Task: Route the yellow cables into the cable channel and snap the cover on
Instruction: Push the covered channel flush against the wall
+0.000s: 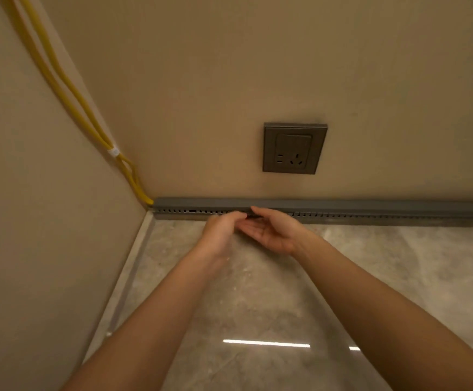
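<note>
Where walls (229, 80) meet marble floor (370, 277), left hand (220, 231) curled — grip unclear, right hand (272, 232) flat (touching channel (370, 211))

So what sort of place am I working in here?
Probably a finished indoor room, down at a floor-level corner: a glossy grey marble-look tile floor, a dark grey square wall socket, and a grey slotted plastic cable channel along the wall's base.

Yellow cables (87, 111) run down the corner into the grey slotted channel (370, 207).
</note>
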A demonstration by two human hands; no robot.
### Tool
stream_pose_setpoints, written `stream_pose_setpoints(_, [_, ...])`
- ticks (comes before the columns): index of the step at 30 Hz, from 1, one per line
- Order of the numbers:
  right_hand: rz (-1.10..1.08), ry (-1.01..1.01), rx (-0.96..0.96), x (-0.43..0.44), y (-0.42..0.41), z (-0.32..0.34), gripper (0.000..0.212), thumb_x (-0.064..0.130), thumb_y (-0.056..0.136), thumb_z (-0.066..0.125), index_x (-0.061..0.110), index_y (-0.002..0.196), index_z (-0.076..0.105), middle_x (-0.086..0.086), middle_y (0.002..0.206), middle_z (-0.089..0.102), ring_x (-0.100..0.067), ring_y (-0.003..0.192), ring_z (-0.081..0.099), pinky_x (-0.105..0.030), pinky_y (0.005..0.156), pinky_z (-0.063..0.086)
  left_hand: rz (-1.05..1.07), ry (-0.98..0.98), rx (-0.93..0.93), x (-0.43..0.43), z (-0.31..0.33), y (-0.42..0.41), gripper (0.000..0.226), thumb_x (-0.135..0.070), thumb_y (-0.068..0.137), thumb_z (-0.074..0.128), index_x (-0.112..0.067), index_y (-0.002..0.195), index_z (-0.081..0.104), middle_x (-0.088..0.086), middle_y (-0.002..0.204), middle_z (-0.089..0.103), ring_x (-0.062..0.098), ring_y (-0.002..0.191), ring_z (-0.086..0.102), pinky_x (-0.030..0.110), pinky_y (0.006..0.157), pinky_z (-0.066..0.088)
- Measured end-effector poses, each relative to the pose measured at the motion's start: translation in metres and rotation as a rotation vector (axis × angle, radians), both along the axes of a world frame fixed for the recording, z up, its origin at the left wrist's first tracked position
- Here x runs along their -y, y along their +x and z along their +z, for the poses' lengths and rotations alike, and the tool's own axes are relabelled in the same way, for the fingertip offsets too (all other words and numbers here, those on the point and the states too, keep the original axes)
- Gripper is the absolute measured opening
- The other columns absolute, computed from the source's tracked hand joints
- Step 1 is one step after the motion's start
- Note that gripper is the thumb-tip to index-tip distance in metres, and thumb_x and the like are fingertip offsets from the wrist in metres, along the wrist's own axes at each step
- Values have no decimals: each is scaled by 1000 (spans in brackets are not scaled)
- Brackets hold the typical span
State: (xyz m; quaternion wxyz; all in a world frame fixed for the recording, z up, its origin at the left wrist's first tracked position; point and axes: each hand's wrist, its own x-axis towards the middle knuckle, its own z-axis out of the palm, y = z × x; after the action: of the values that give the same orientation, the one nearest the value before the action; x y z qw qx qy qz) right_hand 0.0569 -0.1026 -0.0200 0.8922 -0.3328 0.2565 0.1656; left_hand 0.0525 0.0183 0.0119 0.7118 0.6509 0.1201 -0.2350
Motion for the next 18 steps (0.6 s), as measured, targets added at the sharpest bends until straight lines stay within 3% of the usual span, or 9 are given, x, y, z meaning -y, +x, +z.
stream_pose_setpoints(1, [-2,11,8,7,-5,0,20,6,95,45,-12,96,55,-28,75,67,-30,65,70,-32,68,57,-15,-114,-40,9,7,-1,14,-3,86,48,-5,80,61,5,68,67,13,64,60,15,52,46])
stream_pose_setpoints(3, [-34,35,23,25,-16,4,22,4,95,40,-13,100,54,-30,82,65,-31,67,70,-33,75,55,-51,-268,-134,22,16,-2,20,-4,86,41,-7,72,55,5,63,62,12,55,57,17,52,44])
stream_pose_setpoints(7, [-183,101,10,69,-45,17,37,8,93,43,-13,124,41,-34,119,51,-39,107,56,-41,102,41,-51,-404,-319,41,20,-2,17,-11,86,41,1,96,47,15,97,50,23,83,49,27,74,39])
stream_pose_setpoints(8, [-216,106,9,81,-53,21,43,12,93,45,-11,128,38,-33,127,47,-39,117,50,-43,105,37,-36,-420,-350,46,19,-3,29,-11,87,41,6,111,44,19,115,49,27,103,50,30,88,39])
stream_pose_setpoints(10, [-289,126,15,105,-71,26,54,19,92,48,-9,135,30,-32,138,37,-40,128,39,-44,110,30,-21,-450,-388,59,17,-6,61,-10,89,38,6,142,14,25,150,19,34,139,21,38,113,20])
stream_pose_setpoints(12, [-383,159,32,133,-88,29,68,24,91,49,-9,141,16,-31,145,25,-40,135,27,-46,114,22,-10,-515,-425,76,18,-10,69,-9,88,36,4,144,-2,26,153,4,36,142,8,42,116,10])
stream_pose_setpoints(15, [-505,190,66,165,-102,39,88,33,88,51,-6,143,-6,-29,152,4,-37,141,9,-45,115,12,76,-677,-490,85,21,-6,76,-9,85,39,4,144,-8,29,152,0,39,141,5,46,116,8])
stream_pose_setpoints(18, [-541,271,111,196,-107,42,97,40,86,53,-8,141,-11,-30,151,-2,-38,141,3,-45,116,6,153,-817,-511,90,23,-1,89,-8,72,44,8,142,-9,32,151,-4,42,141,2,47,116,7])
